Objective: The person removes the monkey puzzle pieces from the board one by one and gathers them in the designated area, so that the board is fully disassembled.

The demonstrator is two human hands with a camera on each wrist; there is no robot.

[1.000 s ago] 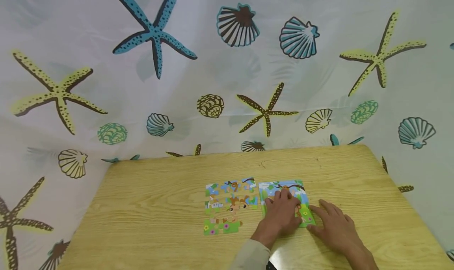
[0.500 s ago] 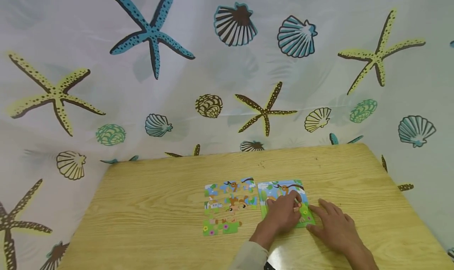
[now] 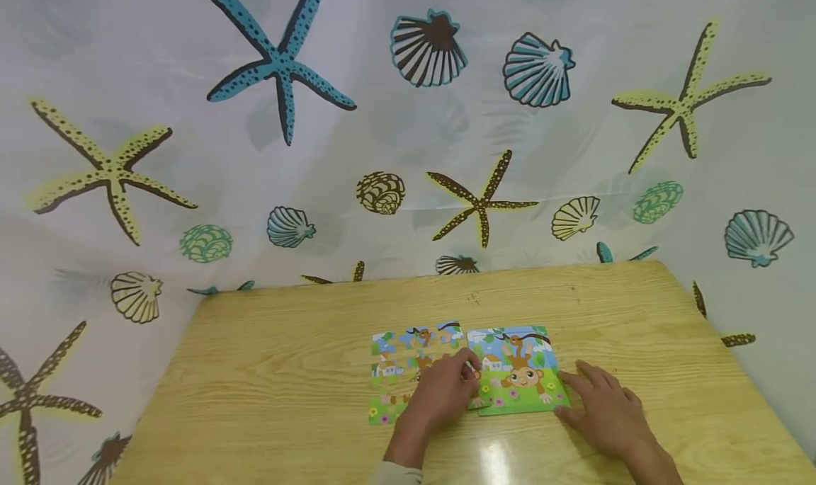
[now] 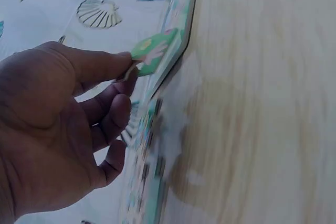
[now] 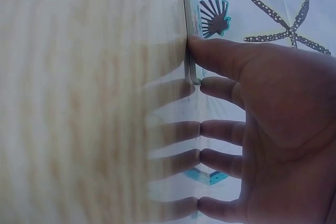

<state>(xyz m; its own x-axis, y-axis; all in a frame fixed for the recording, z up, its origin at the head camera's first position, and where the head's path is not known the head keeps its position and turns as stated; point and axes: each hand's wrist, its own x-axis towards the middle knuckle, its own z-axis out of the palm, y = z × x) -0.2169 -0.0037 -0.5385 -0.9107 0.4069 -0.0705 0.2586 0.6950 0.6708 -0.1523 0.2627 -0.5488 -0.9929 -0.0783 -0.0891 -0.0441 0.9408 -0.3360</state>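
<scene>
The left hand (image 3: 440, 393) pinches a puzzle piece (image 4: 153, 52) at the near left corner of the monkey puzzle board (image 3: 519, 372), beside the loose pieces (image 3: 408, 361); the right hand (image 3: 605, 414), fingers spread flat on the tabletop (image 3: 268, 372), braces the board's right edge.

A light wooden table (image 3: 274, 400) fills the near part of the scene, its top grained and glossy, with a bright glare spot (image 3: 494, 460) near the front edge. Behind it and at both sides hangs a pale curtain (image 3: 191, 173) printed with blue and yellow starfish, striped shells and brown starfish.
</scene>
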